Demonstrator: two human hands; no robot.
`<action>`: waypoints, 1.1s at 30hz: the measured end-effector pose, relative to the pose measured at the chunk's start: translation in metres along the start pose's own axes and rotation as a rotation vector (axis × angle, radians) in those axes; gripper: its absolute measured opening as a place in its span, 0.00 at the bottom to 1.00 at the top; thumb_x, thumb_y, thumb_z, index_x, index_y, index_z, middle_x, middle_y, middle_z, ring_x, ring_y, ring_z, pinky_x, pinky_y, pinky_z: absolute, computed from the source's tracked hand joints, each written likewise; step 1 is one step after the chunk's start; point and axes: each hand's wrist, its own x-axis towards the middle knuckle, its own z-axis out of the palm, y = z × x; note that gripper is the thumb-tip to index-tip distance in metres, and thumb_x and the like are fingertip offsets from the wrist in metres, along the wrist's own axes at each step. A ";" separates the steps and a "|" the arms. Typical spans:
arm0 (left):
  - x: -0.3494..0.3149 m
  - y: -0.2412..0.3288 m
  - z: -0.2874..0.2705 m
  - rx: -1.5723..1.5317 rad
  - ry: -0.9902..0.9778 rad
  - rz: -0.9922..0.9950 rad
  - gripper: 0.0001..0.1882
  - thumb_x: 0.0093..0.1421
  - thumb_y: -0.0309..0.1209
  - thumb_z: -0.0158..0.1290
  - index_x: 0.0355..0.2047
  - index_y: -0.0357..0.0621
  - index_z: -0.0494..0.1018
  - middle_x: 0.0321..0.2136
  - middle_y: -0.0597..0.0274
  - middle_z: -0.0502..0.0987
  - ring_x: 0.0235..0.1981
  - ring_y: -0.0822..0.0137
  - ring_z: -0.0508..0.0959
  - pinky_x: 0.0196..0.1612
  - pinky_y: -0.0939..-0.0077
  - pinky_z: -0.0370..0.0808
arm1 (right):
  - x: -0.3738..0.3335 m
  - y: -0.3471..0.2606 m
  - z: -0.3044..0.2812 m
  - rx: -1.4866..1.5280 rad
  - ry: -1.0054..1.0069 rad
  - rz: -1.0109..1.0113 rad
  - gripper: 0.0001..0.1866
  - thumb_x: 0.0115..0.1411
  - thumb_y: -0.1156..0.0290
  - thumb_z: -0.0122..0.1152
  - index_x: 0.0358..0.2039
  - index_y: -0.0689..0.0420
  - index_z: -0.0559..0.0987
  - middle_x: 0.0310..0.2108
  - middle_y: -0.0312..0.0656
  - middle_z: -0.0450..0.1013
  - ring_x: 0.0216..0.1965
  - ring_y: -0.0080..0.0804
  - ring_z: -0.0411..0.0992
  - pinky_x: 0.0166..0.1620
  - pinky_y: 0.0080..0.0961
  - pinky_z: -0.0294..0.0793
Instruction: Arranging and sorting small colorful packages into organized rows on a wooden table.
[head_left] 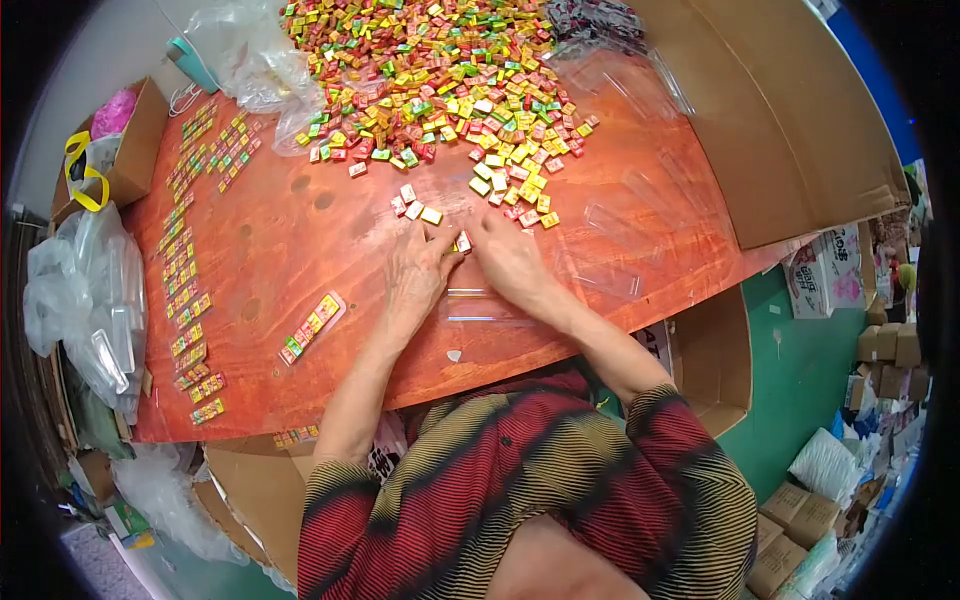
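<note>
My left hand (pixel 422 265) and my right hand (pixel 508 262) meet at the middle of the table, fingers bent and closed. Between their fingertips sits a small red-and-white block-shaped packet (pixel 463 242); the left fingers close against it. The right fingertips are bunched beside it, and what they hold is hidden. Just below the hands lies a clear plastic tray (pixel 478 306), its edges glinting. A few loose packets (pixel 431 215) lie just beyond the left fingers. Left of my left forearm, another clear tray holds a row of packets (pixel 312 328).
A big heap of red, yellow and green packets (pixel 420 80) covers the far side of the table (pixel 370 385). Filled rows (pixel 182 270) line its left edge. Clear trays (pixel 615 225) lie at right, beside a tall cardboard box (pixel 780 110). Plastic bags (pixel 90 300) hang at left.
</note>
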 end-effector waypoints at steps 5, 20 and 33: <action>-0.005 0.007 0.000 -0.033 0.011 -0.040 0.16 0.45 0.30 0.58 0.37 0.50 0.75 0.29 0.61 0.68 0.31 0.61 0.72 0.32 0.68 0.70 | -0.013 0.031 -0.047 0.056 -0.095 0.225 0.08 0.52 0.73 0.49 0.33 0.61 0.71 0.29 0.49 0.67 0.29 0.45 0.71 0.29 0.37 0.72; -0.001 0.006 -0.002 -0.082 -0.009 -0.061 0.15 0.45 0.29 0.58 0.37 0.48 0.75 0.30 0.60 0.69 0.32 0.60 0.72 0.33 0.68 0.70 | -0.009 0.039 -0.028 0.157 -0.239 0.218 0.11 0.51 0.72 0.53 0.36 0.61 0.71 0.34 0.52 0.64 0.35 0.48 0.68 0.35 0.40 0.70; 0.000 0.000 -0.005 -0.069 0.011 0.003 0.15 0.44 0.30 0.59 0.36 0.47 0.75 0.29 0.59 0.69 0.33 0.59 0.71 0.35 0.66 0.70 | 0.007 0.049 -0.022 0.156 -0.262 0.089 0.14 0.51 0.66 0.57 0.39 0.54 0.72 0.33 0.47 0.64 0.37 0.45 0.67 0.36 0.37 0.69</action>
